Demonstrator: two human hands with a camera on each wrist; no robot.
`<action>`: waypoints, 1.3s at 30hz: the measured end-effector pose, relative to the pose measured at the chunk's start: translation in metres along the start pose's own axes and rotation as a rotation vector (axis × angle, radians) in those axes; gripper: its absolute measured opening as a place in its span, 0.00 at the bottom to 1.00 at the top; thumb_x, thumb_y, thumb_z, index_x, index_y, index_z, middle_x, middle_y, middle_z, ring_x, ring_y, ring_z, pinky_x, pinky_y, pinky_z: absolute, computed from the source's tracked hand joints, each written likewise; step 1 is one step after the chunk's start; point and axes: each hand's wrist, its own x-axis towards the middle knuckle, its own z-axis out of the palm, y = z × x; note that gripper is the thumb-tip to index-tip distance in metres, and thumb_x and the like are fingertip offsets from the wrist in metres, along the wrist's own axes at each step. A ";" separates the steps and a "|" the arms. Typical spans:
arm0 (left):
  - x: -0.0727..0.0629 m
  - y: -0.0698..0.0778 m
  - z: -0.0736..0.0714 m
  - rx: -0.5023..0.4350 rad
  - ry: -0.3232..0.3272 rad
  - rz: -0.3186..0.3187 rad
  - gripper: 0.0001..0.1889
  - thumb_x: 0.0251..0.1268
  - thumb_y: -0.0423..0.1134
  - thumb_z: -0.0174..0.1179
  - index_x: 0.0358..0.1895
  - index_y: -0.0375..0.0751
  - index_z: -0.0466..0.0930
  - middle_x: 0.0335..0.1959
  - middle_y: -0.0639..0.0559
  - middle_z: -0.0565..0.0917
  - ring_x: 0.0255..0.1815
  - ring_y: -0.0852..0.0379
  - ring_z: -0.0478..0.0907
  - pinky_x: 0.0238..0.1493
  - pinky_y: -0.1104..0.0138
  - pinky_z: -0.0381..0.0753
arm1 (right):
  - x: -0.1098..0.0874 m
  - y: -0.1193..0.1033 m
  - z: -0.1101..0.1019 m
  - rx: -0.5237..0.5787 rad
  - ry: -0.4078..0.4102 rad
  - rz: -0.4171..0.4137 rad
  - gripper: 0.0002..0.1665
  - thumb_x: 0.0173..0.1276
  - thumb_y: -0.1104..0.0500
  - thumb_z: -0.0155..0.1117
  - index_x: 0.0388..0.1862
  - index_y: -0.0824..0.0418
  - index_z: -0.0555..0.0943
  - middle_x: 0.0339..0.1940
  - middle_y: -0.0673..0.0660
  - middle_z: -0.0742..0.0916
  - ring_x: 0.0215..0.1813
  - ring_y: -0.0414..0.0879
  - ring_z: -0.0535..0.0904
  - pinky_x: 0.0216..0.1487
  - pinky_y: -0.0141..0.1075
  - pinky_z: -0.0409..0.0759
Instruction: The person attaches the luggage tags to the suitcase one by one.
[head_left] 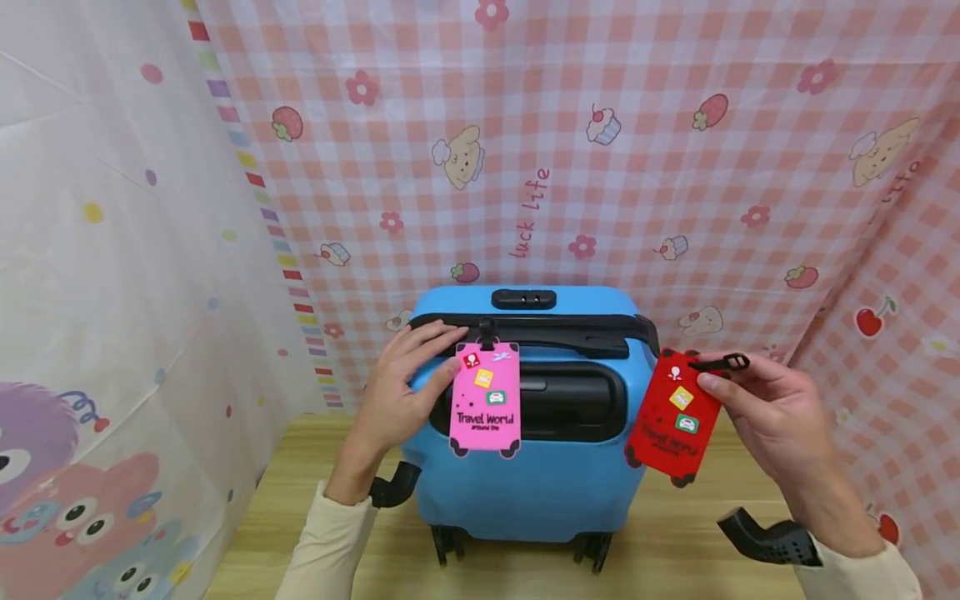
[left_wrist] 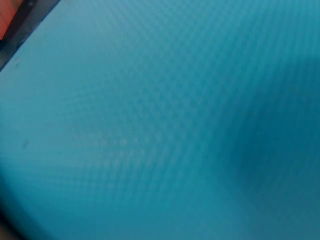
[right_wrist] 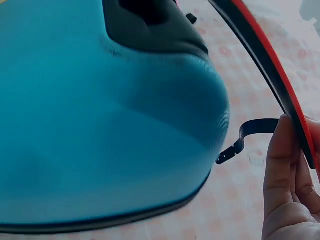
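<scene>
A blue suitcase (head_left: 525,492) stands upright in the head view, with a black carry handle along its top. From that handle a pink luggage tag (head_left: 486,425) hangs by a black strap (head_left: 487,333). My left hand (head_left: 408,379) rests on the suitcase's upper left, fingers extended near the handle and thumb at the tag's left edge. To the right of the suitcase, my right hand (head_left: 780,408) pinches a red luggage tag (head_left: 667,442) at its top corner. The red tag's loose black strap (right_wrist: 257,126) sticks out in the right wrist view. Only blue shell fills most of the left wrist view.
A black combination lock (head_left: 523,298) sits on the suitcase's top. Its wheels (head_left: 592,550) stand on a wood-grain floor (head_left: 300,517). Pink checked cloth (head_left: 570,150) hangs behind and at the right, and a white printed cloth (head_left: 127,275) hangs at the left.
</scene>
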 end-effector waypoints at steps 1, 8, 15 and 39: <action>0.000 0.000 0.000 0.000 0.000 0.000 0.22 0.69 0.43 0.61 0.65 0.48 0.78 0.66 0.50 0.76 0.70 0.49 0.67 0.76 0.46 0.49 | 0.001 0.000 0.002 0.002 -0.021 0.002 0.22 0.66 0.86 0.46 0.53 0.79 0.78 0.47 0.59 0.86 0.47 0.47 0.82 0.48 0.34 0.84; 0.000 0.000 0.000 -0.001 0.000 0.002 0.22 0.69 0.43 0.61 0.65 0.48 0.78 0.66 0.50 0.76 0.70 0.50 0.67 0.76 0.46 0.50 | 0.004 -0.006 0.015 -0.042 -0.090 0.028 0.21 0.67 0.84 0.48 0.54 0.76 0.79 0.48 0.56 0.87 0.46 0.45 0.83 0.48 0.34 0.84; 0.000 0.001 0.000 -0.007 -0.002 -0.002 0.22 0.69 0.43 0.60 0.65 0.48 0.78 0.66 0.49 0.76 0.70 0.49 0.67 0.76 0.46 0.49 | 0.003 -0.007 0.025 0.020 -0.154 -0.005 0.22 0.66 0.85 0.48 0.53 0.76 0.79 0.49 0.59 0.86 0.47 0.48 0.82 0.48 0.35 0.84; 0.046 0.051 -0.001 0.022 -0.189 -0.112 0.25 0.70 0.50 0.59 0.67 0.47 0.75 0.66 0.50 0.76 0.65 0.51 0.70 0.64 0.50 0.72 | 0.003 -0.009 0.048 -0.221 -0.307 0.117 0.22 0.64 0.82 0.54 0.51 0.65 0.82 0.47 0.55 0.85 0.43 0.46 0.83 0.39 0.40 0.86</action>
